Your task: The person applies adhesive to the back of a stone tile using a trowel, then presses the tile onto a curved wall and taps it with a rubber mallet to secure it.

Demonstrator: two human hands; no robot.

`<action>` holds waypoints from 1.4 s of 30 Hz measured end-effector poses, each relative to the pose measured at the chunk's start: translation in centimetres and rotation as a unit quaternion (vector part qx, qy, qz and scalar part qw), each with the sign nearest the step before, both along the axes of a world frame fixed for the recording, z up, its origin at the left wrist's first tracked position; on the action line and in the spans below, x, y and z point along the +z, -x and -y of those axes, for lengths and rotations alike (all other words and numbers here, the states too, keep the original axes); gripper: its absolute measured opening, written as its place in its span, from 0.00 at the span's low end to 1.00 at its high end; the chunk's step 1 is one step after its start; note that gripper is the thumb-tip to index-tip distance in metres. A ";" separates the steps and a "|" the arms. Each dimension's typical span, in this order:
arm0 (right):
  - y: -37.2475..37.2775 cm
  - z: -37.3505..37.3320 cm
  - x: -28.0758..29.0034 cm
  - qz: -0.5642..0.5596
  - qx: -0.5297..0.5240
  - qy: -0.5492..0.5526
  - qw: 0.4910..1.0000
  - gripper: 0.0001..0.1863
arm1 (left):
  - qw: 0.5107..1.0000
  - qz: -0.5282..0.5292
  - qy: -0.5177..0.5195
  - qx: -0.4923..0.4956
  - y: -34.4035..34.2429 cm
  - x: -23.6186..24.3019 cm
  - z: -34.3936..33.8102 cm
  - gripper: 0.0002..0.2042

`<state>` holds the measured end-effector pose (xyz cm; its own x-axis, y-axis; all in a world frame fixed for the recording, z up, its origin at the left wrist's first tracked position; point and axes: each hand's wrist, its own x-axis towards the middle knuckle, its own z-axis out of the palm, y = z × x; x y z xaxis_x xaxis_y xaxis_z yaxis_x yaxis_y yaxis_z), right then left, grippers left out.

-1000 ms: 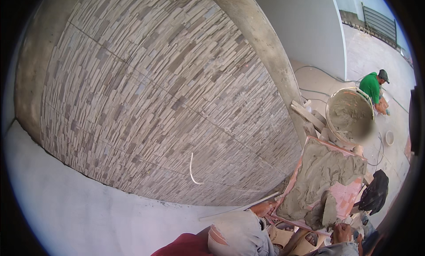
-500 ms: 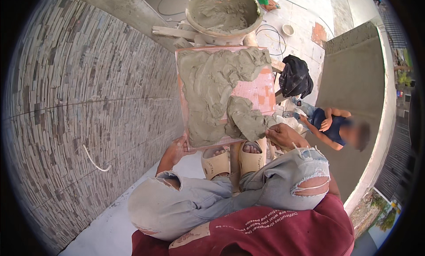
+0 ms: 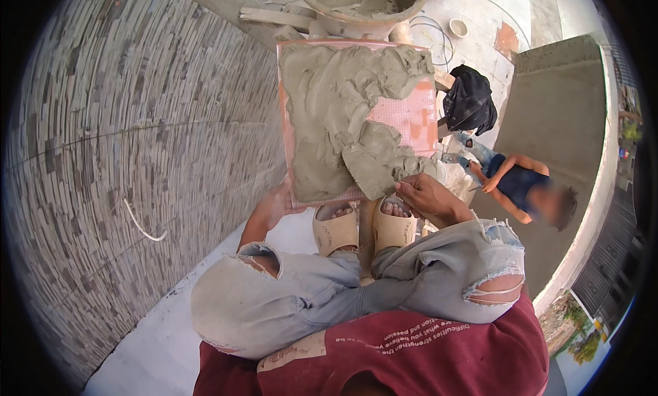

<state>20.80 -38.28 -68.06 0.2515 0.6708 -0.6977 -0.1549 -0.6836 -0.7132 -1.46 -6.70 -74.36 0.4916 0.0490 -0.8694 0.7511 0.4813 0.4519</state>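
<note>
A square tile [image 3: 411,122], pinkish-orange with a grid pattern, lies in front of me with its back facing up. Grey wet mortar [image 3: 322,101] coats most of it, leaving a bare patch on the right side. My right hand [image 3: 433,199] grips a trowel [image 3: 370,171] at the tile's near right part; mortar covers the blade, and the handle is hidden in the fingers. At the near left corner, my left hand [image 3: 277,201] holds the tile's edge, with some fingers hidden against it.
Beyond the tile stands a large bucket [image 3: 370,29] of mortar. A black cloth bundle [image 3: 469,100] sits to the right, near a seated person [image 3: 517,183]. Stone-patterned wall [image 3: 151,135] runs along the left. My sandalled feet [image 3: 336,228] are just below the tile.
The trowel and my right hand have shifted left and slightly nearer across the mortar. My left hand stays at the tile's corner. The whole view has tilted, moving the bucket toward the top edge.
</note>
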 end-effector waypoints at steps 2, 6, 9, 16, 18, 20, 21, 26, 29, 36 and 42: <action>-0.9 0.0 0.8 0.003 0.051 0.044 0.998 0.23 | 1.000 0.005 -0.010 0.004 -0.5 0.3 0.4 0.31; -3.2 -0.8 3.7 0.100 0.159 0.069 0.980 0.22 | 1.000 0.007 -0.017 0.021 0.0 0.4 0.4 0.31; -3.0 1.1 1.7 0.158 0.211 0.022 0.964 0.21 | 1.000 0.001 -0.010 -0.012 -0.1 -0.4 0.1 0.32; -3.2 -0.9 4.9 0.287 0.265 0.073 0.918 0.19 | 1.000 0.011 -0.009 0.018 0.5 -0.6 0.3 0.33; -1.8 -0.7 2.7 0.252 0.231 -0.001 0.940 0.19 | 1.000 0.012 -0.002 0.006 0.6 -0.2 -0.2 0.34; -0.8 -1.0 1.9 0.247 0.243 -0.002 0.938 0.19 | 1.000 0.007 -0.001 0.005 0.2 -1.1 -0.1 0.34; -0.9 -1.1 2.2 0.264 0.264 0.019 0.928 0.17 | 1.000 0.000 -0.005 0.008 0.4 -1.0 -0.1 0.34; -2.0 0.8 3.1 0.384 0.328 0.064 0.861 0.14 | 1.000 -0.002 -0.010 0.014 1.1 -0.6 -0.1 0.34; -2.4 3.4 2.1 0.482 0.257 0.079 0.834 0.13 | 1.000 0.006 -0.010 0.007 0.4 -0.9 0.3 0.33; -2.7 4.6 1.7 0.424 0.116 0.101 0.893 0.13 | 1.000 -0.013 -0.004 0.014 0.2 -0.1 0.3 0.34; 0.4 2.5 0.5 0.516 0.118 -0.022 0.848 0.12 | 1.000 0.004 0.012 -0.004 0.7 -0.3 -0.1 0.35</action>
<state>20.43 -40.79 -67.60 0.5681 0.8072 -0.1603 0.7044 -0.5777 -0.4125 -2.16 -6.57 -74.70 0.4989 0.0248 -0.8663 0.7514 0.4856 0.4467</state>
